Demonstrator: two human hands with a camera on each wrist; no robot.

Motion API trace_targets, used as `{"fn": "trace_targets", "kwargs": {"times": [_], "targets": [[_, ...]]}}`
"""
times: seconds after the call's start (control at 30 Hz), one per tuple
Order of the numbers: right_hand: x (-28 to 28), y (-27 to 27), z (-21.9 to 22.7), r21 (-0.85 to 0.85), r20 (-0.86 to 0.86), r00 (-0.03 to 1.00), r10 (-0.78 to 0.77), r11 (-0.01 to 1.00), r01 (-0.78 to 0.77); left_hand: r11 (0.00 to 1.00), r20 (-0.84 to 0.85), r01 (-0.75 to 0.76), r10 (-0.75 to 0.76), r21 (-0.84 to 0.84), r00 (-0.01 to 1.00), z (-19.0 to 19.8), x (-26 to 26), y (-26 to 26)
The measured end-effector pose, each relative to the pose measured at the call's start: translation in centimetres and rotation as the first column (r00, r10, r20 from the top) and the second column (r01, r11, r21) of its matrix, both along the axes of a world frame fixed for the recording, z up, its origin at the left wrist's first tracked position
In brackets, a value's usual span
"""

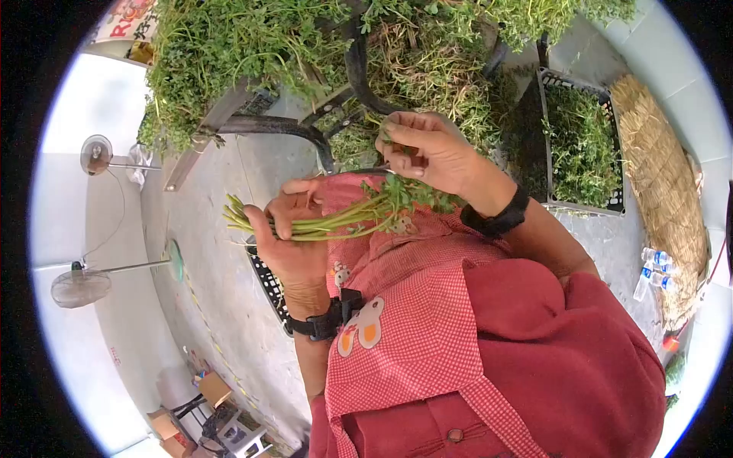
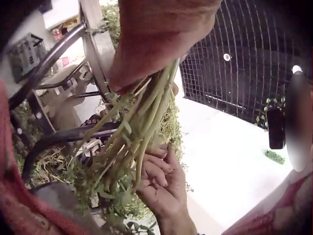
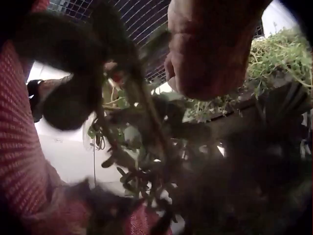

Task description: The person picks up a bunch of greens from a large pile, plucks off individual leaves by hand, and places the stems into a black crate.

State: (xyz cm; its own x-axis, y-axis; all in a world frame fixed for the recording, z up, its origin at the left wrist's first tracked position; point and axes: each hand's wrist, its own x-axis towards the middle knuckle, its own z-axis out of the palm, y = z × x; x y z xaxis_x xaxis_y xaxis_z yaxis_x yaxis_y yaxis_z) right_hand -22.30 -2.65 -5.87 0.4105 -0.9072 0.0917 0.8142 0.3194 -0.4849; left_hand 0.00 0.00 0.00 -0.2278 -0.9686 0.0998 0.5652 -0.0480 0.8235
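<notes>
My left hand (image 1: 294, 259) holds a bunch of long green stems with leafy tops (image 1: 343, 221), thumb laid over the stems. The cut ends stick out to the left, and the leaves spread to the right over the red checked apron (image 1: 405, 336). Above the leafy end, my right hand (image 1: 439, 153) has its fingers curled and pinches a small green sprig (image 1: 387, 137), mostly hidden by the fingers. In the left wrist view the stems (image 2: 151, 112) hang below the left hand, and the right hand (image 2: 168, 191) is close beside them. Dark, blurred leaves (image 3: 73, 98) fill much of the right wrist view.
A large heap of leafy greens (image 1: 237, 61) covers the surface ahead, with black curved metal bars (image 1: 282, 130) below it. More greens fill a black crate (image 1: 544, 137) at right, near a straw roll (image 1: 660, 183) and water bottles (image 1: 654, 273). Fans (image 1: 82, 288) stand at left.
</notes>
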Motion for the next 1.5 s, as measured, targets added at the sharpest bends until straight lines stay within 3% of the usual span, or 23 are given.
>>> {"fn": "trace_targets", "kwargs": {"times": [0.07,0.1,0.17,0.23,0.33,0.4,0.47,0.5,0.57,0.6,0.67,0.8,0.87,0.9,0.97,1.1,1.17,1.23,1.3,1.37,1.43,1.47,1.5], "targets": [[-0.5,0.2,-0.1,-0.027,0.018,1.0,-0.015,0.999,0.016,0.991,-0.17,-0.031,0.053,0.13,0.984,0.1,0.1,-0.2],[-0.2,0.1,-0.1,-0.04,0.055,0.998,-0.017,0.999,0.02,0.993,-0.135,-0.032,0.048,0.116,0.99,0.7,0.5,-0.5],[-0.6,1.0,0.6,-0.096,-0.046,0.999,0.022,0.995,-0.026,0.984,-0.281,-0.035,0.084,0.175,0.956,0.4,0.6,-0.8],[-0.3,1.8,0.7,-0.03,-0.11,0.993,0.036,0.999,-0.04,0.984,-0.273,-0.03,0.078,0.175,0.959,0.3,0.5,-0.7],[0.2,2.3,0.0,-0.128,-0.278,0.946,0.168,0.969,-0.21,0.987,-0.264,-0.005,0.047,0.159,0.963,-0.2,0.7,-0.7],[0.8,2.8,0.0,-0.16,-0.376,0.914,0.151,0.961,-0.224,0.989,-0.265,0.016,0.023,0.145,0.964,-0.6,0.7,-0.7],[1.4,3.3,0.8,-0.176,-0.617,0.783,0.083,0.955,-0.24,0.986,-0.26,0.015,0.029,0.165,0.965,-0.8,0.5,-0.7],[1.8,3.4,0.4,-0.176,-0.618,0.781,0.085,0.954,-0.242,0.986,-0.261,0.013,0.03,0.164,0.965,-0.8,0.5,-0.7],[2.8,3.4,-0.8,-0.377,-0.82,0.526,-0.228,0.905,-0.196,0.987,-0.274,-0.002,0.047,0.159,0.96,-0.9,0.5,-0.7],[3.0,3.5,-0.6,-0.376,-0.82,0.526,-0.226,0.905,-0.197,0.987,-0.274,-0.004,0.048,0.16,0.961,-0.8,0.4,-0.6],[3.3,3.8,0.2,-0.238,-0.921,0.368,-0.129,0.933,-0.269,0.99,-0.233,-0.034,0.066,0.14,0.97,-0.6,-0.1,-0.5],[5.1,4.0,0.0,-0.393,-0.866,0.42,-0.273,0.89,-0.232,0.992,-0.215,-0.02,0.047,0.126,0.975,-0.5,-0.9,-0.3],[6.7,3.9,-2.5,-0.533,-0.666,0.636,-0.389,0.845,-0.041,0.95,-0.164,-0.158,0.207,0.27,0.964,0.6,-2.5,0.1],[6.3,4.2,-1.6,-0.531,-0.667,0.635,-0.39,0.846,-0.039,0.95,-0.164,-0.156,0.205,0.272,0.965,0.2,-2.3,-0.1],[4.8,4.8,1.0,-0.055,-0.686,0.728,0.021,0.995,-0.081,0.986,-0.402,0.154,-0.113,0.07,0.909,-0.8,-1.3,-0.8],[2.6,3.6,-1.0,0.159,-0.45,0.893,-0.034,0.98,0.118,0.984,-0.442,0.071,0.008,0.161,0.897,-0.1,-0.2,-0.5],[0.5,2.9,-2.1,0.113,-0.105,0.992,-0.077,0.99,0.089,0.993,-0.467,0.057,-0.003,0.101,0.884,-0.2,1.1,-0.9],[-0.2,3.1,-0.9,0.129,-0.088,0.996,-0.033,0.991,0.044,0.988,-0.476,0.03,0.045,0.149,0.878,0.2,1.3,-0.9],[-0.6,3.3,0.7,0.068,-0.309,0.951,0.012,0.998,0.01,0.975,-0.457,-0.026,0.128,0.221,0.88,0.3,1.2,-1.0],[-0.2,3.4,1.0,0.125,-0.346,0.938,0.016,0.992,0.029,0.964,-0.462,-0.032,0.155,0.263,0.873,0.2,1.3,-1.0],[0.3,3.3,0.4,-0.16,-0.614,0.78,-0.121,0.987,0.027,0.951,-0.464,-0.041,0.187,0.307,0.866,-0.1,1.5,-1.1],[1.6,2.6,-1.9,-0.556,-0.596,0.631,-0.497,0.822,0.122,0.954,-0.488,-0.001,0.155,0.301,0.859,-0.4,1.7,-1.2],[1.8,3.0,-1.1,-0.555,-0.596,0.632,-0.495,0.823,0.121,0.955,-0.513,0.039,0.122,0.292,0.85,-0.5,1.7,-1.3]]}}
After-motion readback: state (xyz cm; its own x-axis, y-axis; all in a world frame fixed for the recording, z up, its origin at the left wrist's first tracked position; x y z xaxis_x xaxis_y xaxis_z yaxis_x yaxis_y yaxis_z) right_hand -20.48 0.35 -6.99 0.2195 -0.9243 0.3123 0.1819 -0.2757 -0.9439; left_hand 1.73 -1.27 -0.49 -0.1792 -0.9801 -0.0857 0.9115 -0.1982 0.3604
